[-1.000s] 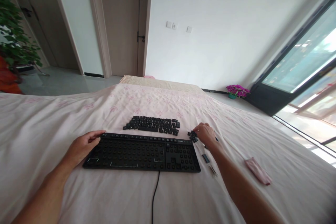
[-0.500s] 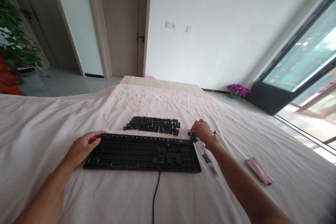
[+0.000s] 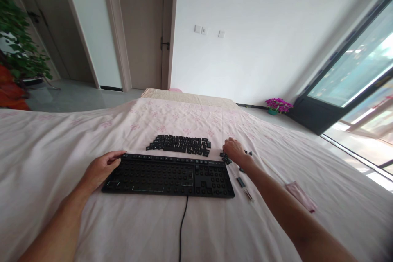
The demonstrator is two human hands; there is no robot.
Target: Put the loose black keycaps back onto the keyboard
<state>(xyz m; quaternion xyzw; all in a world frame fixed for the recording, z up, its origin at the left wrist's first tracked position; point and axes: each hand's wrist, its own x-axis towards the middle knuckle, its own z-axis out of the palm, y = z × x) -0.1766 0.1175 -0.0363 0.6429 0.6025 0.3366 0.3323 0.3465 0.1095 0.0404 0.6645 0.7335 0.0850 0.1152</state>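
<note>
– Cable nearest us, running up to the black keyboard on the bedsheet. Where are our hands?
– Our left hand lies against the keyboard's left end, fingers loosely bent, thumb along its far edge, gripping nothing. Our right hand is past the right end, fingers curled down onto a small heap of keycaps. Whether we pinch one, we cannot tell.
– And the other caps?
– Laid out as rows of keycaps just beyond the keyboard, apart from the heap.
– What worries us?
– The sheet is soft and creased. A nudge from our right wrist could scatter the heap into the folds, or onto the thin tool beside our forearm. Leaning on the keyboard could dip the bedding and slide the rows out of order.
</note>
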